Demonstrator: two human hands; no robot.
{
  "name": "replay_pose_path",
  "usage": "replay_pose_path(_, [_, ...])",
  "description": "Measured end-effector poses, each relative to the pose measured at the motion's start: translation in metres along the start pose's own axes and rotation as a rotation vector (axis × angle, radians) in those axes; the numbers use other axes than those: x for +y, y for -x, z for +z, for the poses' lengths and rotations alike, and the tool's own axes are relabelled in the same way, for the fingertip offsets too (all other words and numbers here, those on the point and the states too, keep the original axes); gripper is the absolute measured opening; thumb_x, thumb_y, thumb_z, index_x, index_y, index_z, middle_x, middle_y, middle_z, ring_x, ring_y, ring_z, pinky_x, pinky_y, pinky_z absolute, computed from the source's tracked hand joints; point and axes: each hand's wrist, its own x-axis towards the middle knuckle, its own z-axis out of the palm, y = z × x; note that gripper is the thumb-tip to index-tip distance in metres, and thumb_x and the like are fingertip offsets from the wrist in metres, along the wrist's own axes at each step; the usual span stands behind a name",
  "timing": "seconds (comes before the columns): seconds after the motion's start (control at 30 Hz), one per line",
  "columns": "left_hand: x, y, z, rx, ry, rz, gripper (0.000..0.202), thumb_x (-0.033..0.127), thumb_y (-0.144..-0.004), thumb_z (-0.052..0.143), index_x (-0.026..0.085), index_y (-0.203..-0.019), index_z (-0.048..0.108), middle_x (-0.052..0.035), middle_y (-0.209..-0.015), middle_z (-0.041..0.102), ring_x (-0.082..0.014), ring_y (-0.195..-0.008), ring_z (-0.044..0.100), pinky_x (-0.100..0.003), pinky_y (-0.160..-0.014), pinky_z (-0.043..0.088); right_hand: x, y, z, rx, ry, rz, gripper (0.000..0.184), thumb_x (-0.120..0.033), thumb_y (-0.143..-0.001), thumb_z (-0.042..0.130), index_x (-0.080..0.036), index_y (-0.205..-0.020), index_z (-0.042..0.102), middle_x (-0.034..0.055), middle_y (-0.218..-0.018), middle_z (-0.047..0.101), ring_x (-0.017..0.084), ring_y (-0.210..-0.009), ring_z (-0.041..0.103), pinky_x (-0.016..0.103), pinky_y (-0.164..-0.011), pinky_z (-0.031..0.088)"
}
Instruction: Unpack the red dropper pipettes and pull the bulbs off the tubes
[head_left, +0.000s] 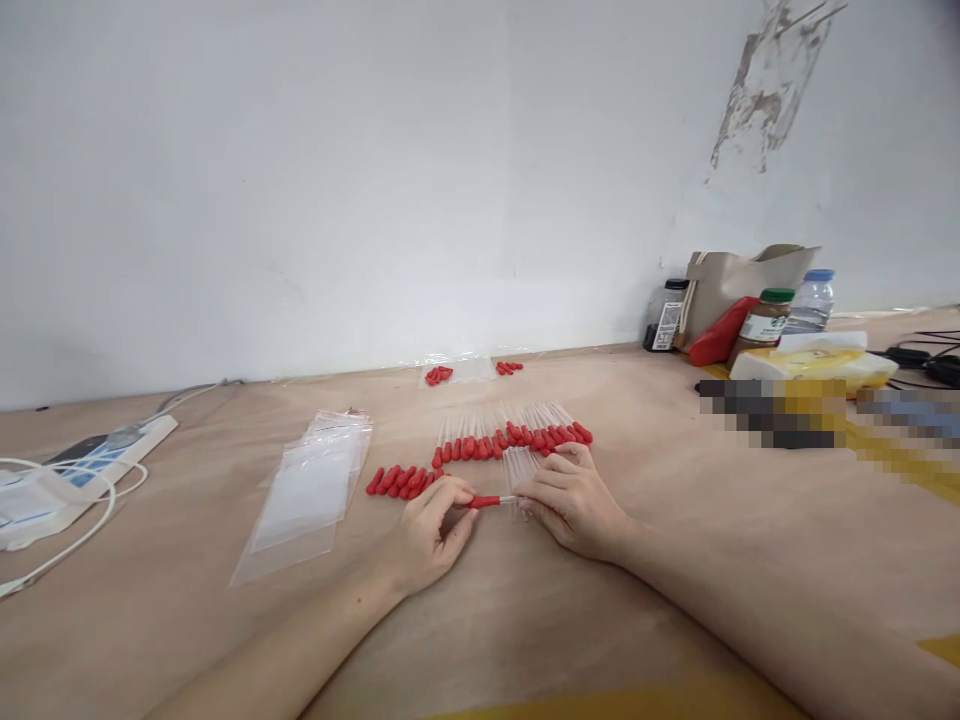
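My left hand (431, 535) pinches the red rubber bulb (485, 501) of a dropper, and my right hand (574, 500) pinches its clear glass tube (511, 499) from the other side. Both hands rest on the brown table (675, 560). Just behind them lies a row of finished droppers with red bulbs (514, 437). A small heap of loose red bulbs (397, 481) sits by my left fingers. Bare clear tubes (519, 465) lie under my right fingers.
A stack of clear plastic bags (311, 490) lies to the left. More red bulbs (439, 375) sit near the wall. A power strip with white cables (82, 470) is at far left. Bottles, a beige bag (739, 285) and tissues stand at back right.
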Motion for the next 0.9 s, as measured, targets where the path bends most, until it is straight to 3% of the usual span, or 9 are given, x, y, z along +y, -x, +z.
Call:
replay_pose_path(0.1, [0.002,-0.002,0.000,-0.015,-0.042,0.012,0.024,0.028,-0.083,0.049,0.019,-0.105,0.053,-0.0069,-0.092,0.060,-0.0170,-0.086,0.054,-0.031,-0.077,0.044,-0.007,-0.002,0.001,-0.024,-0.030,-0.003,0.021,-0.027,-0.085,0.044,-0.021,-0.083,0.064,0.0000,-0.063,0.059,0.012,-0.068,0.047,0.034,-0.080,0.025])
replay_pose_path(0.27, [0.000,-0.001,0.000,-0.073,-0.103,0.064,0.019,0.030,-0.086,0.046,0.019,-0.083,0.061,-0.0032,-0.071,0.061,-0.0145,-0.067,0.052,-0.030,-0.067,0.040,-0.013,-0.003,0.001,-0.020,-0.028,-0.044,0.020,-0.027,-0.085,0.045,-0.021,-0.076,0.063,-0.0011,-0.059,0.056,0.012,-0.066,0.044,0.033,-0.078,0.024])
replay_pose_path(0.73, [0.000,0.008,-0.001,-0.091,-0.119,0.160,0.016,0.023,-0.086,0.046,0.018,-0.080,0.060,-0.0026,-0.066,0.058,-0.0144,-0.064,0.047,-0.028,-0.063,0.038,-0.011,0.006,-0.007,-0.024,-0.099,-0.071,0.017,-0.025,-0.084,0.045,-0.022,-0.078,0.061,-0.0023,-0.059,0.058,0.012,-0.066,0.042,0.036,-0.081,0.023])
replay_pose_path(0.83, [-0.004,0.010,-0.007,-0.025,-0.118,0.124,0.015,0.022,-0.085,0.046,0.019,-0.081,0.061,-0.0028,-0.067,0.059,-0.0146,-0.065,0.049,-0.028,-0.064,0.040,-0.002,0.009,-0.012,0.009,-0.105,-0.016,0.020,-0.024,-0.083,0.045,-0.022,-0.074,0.062,-0.0014,-0.058,0.057,0.012,-0.065,0.044,0.035,-0.079,0.026])
replay_pose_path(0.9, [-0.008,0.009,-0.017,0.068,-0.122,0.044,0.016,0.023,-0.085,0.046,0.019,-0.086,0.061,-0.0035,-0.074,0.061,-0.0149,-0.070,0.053,-0.028,-0.068,0.042,0.007,0.009,-0.015,0.062,-0.081,0.116,0.021,-0.024,-0.084,0.045,-0.021,-0.074,0.063,-0.0003,-0.060,0.059,0.012,-0.065,0.046,0.033,-0.075,0.027])
